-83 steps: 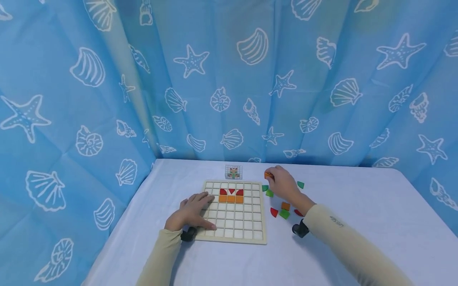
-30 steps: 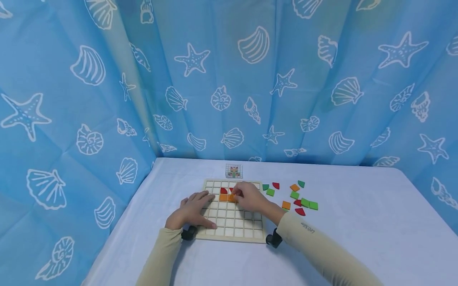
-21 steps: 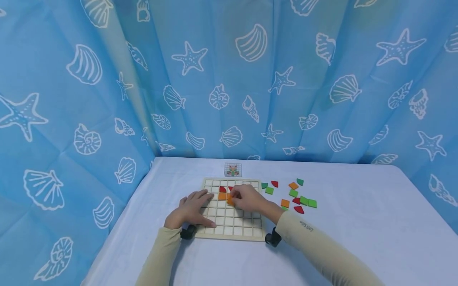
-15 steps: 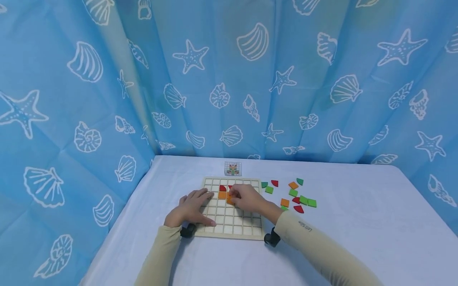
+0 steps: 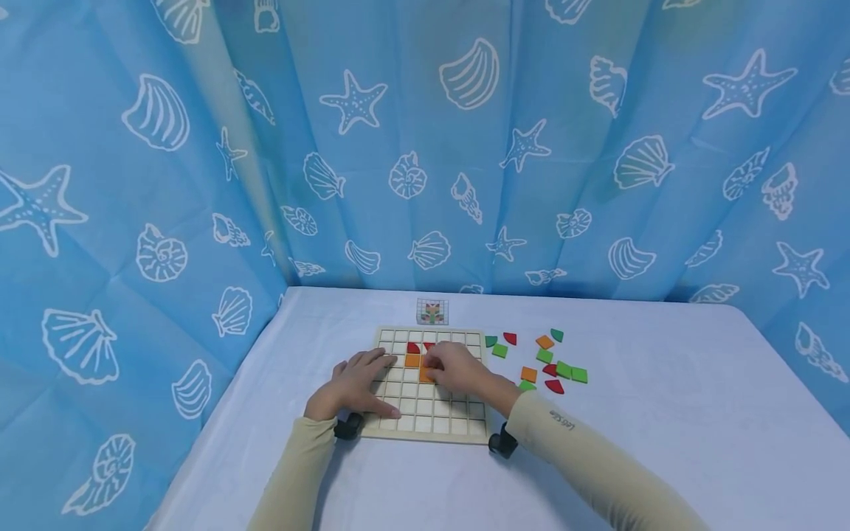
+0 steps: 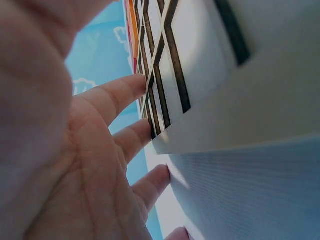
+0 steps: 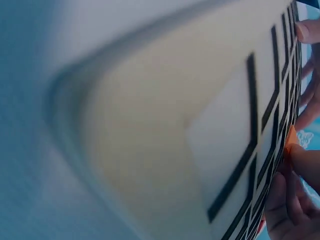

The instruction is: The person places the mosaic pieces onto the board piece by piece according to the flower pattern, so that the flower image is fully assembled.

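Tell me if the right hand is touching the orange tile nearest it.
Touching. The right wrist view shows it plainly: the orange tile meets the fingers of the right hand with no gap between them.

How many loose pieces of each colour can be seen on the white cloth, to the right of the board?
Red pieces: 3
Orange pieces: 2
Light green pieces: 5
Dark green pieces: 2
Total: 12

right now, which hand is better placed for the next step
Likely the right hand: it holds an orange tile at the board, with loose tiles nearby; the left hand rests on the board's edge.
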A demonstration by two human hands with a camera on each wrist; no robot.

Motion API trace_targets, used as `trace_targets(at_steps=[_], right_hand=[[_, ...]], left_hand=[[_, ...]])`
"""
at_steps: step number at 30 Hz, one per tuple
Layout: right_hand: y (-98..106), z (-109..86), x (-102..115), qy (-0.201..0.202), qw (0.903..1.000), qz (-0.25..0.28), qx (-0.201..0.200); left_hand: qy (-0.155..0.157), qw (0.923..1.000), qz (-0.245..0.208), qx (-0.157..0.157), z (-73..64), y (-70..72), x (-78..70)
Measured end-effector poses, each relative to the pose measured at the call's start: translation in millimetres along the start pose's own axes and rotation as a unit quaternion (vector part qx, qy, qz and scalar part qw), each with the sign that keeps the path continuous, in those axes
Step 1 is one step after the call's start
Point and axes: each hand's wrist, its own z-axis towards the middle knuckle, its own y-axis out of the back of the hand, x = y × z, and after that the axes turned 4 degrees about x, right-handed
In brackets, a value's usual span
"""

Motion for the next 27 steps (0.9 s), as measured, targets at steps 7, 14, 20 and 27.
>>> trace_targets(at_steps=[7, 14, 20, 27], right_hand=[[-0.5, -0.9, 0.7, -0.032, 0.9994, 0.006, 0.011], [2.4, -1.2, -1.9, -0.006, 0.9998, 0.018, 0.011], [1.5, 0.1, -3.6, 0.01, 0.9998, 0.016, 0.004], [-4.9, -5.3, -3.0, 0.008, 0.9995, 0.032, 0.0]], left_hand=[[0.002, 1.0, 0.0, 0.004, -1.4, 1.3, -1.8], [0.001, 1.0, 0.003, 0.009, 1.2, 1.8, 0.7], [-0.002, 1.0, 0.001, 0.003, 3.0, 0.4, 3.1], [-0.01, 0.9999, 0.002, -0.007, -1.8, -6.6, 3.5]])
